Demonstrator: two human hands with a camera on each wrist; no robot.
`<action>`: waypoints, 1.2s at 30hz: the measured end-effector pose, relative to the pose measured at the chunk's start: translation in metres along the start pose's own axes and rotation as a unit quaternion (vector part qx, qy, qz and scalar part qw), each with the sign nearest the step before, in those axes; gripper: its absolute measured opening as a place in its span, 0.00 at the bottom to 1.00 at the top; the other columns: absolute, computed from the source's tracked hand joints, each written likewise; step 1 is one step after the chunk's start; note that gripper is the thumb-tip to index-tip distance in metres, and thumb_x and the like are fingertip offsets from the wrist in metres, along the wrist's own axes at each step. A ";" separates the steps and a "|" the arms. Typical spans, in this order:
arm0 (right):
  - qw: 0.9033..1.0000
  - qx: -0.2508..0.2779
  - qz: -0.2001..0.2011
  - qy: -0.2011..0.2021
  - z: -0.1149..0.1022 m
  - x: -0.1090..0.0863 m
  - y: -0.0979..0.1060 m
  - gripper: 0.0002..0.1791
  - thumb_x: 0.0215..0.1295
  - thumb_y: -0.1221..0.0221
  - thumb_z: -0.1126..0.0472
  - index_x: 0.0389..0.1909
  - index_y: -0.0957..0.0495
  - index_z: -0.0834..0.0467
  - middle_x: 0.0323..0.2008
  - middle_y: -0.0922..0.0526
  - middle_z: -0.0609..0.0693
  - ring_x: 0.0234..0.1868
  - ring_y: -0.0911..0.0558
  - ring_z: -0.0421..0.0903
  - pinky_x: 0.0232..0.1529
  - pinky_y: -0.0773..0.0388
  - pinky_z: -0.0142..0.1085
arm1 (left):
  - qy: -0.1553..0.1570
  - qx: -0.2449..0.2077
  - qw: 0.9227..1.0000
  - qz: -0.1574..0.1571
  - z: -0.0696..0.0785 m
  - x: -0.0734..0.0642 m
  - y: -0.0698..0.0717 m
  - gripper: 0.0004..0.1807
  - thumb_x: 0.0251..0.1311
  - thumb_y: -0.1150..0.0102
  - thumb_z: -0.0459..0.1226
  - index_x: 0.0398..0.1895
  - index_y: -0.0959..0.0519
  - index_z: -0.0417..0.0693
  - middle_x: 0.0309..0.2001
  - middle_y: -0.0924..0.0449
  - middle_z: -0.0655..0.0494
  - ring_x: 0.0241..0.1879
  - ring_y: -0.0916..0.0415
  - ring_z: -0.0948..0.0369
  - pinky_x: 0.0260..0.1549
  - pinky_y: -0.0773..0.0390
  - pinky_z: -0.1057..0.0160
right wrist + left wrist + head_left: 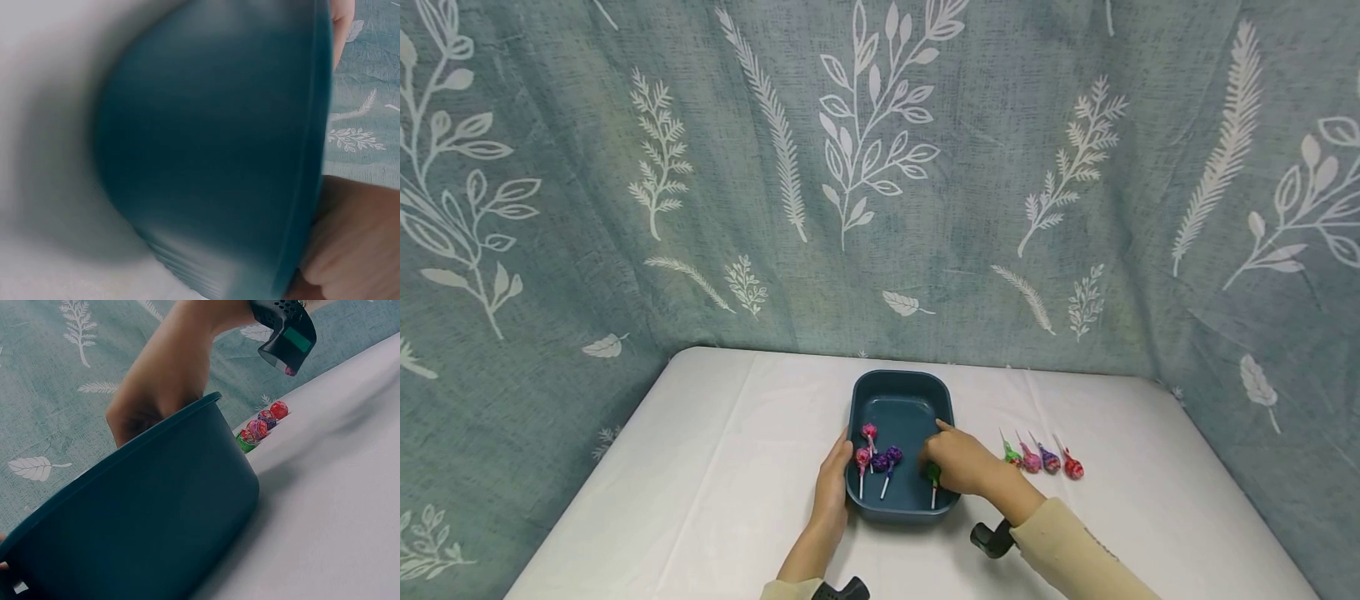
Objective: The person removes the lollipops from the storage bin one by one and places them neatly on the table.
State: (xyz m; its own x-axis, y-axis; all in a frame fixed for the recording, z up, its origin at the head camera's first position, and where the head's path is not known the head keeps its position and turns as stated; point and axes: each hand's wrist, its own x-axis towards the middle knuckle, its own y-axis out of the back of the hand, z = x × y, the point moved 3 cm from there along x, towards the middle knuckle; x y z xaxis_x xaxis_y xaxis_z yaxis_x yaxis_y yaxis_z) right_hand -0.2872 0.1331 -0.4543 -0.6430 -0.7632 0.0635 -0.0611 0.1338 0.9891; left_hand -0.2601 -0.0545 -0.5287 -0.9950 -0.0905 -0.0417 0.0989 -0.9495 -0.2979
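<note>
A dark teal plastic bin [901, 382] stands on the white table. My left hand [831, 492] holds its left side, the thumb at the rim and the other fingers along the outer wall. Reaching over the right rim, my right hand [958, 458] grips a green lollipop [933, 472] low inside the bin, its white stick toward me. The right fingertips are mostly hidden; the left wrist view shows this hand dipping behind the rim. On the bin's left half lie a pink lollipop [868, 430], a pinkish-red lollipop [862, 457] and two purple lollipops [893, 455].
Right of the bin, a row of lollipops lies on the table: green [1012, 456], pink [1031, 461], purple [1049, 462] and red [1072, 468], sticks pointing away. A patterned green-blue curtain [955, 250] hangs behind the table [730, 475].
</note>
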 end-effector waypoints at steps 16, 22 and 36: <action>1.000 -0.001 -0.004 -0.002 0.003 0.002 -0.007 0.12 0.46 0.35 0.77 0.26 0.14 0.57 0.29 0.15 0.45 0.40 0.17 0.43 0.64 0.41 0.60 | -0.001 -0.003 1.000 -0.002 0.000 0.000 0.001 0.27 0.75 0.62 0.42 0.72 0.41 0.38 0.73 0.47 0.43 0.74 0.58 0.46 0.70 0.58 0.46; 1.000 0.010 0.009 0.001 0.005 0.001 -0.009 0.12 0.44 0.34 0.77 0.26 0.14 0.58 0.26 0.14 0.46 0.37 0.16 0.42 0.65 0.42 0.59 | 0.001 -0.006 1.000 -0.006 0.000 -0.001 0.000 0.28 0.75 0.61 0.43 0.72 0.41 0.39 0.73 0.47 0.44 0.74 0.59 0.47 0.70 0.59 0.46; 0.999 0.037 0.030 0.004 0.003 0.000 -0.006 0.09 0.44 0.31 0.73 0.28 0.14 0.60 0.27 0.14 0.47 0.35 0.16 0.44 0.66 0.43 0.58 | -0.004 -0.011 1.000 -0.005 -0.002 0.001 0.001 0.28 0.75 0.61 0.42 0.72 0.41 0.37 0.73 0.47 0.42 0.74 0.58 0.46 0.70 0.59 0.46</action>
State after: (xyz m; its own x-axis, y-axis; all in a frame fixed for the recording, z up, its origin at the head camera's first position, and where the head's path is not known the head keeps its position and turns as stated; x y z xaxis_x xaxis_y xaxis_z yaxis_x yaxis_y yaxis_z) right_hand -0.2891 0.1341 -0.4611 -0.6409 -0.7575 0.1243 -0.0782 0.2255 0.9711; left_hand -0.2607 -0.0554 -0.5307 -0.9960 -0.0839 -0.0306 0.0893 -0.9436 -0.3188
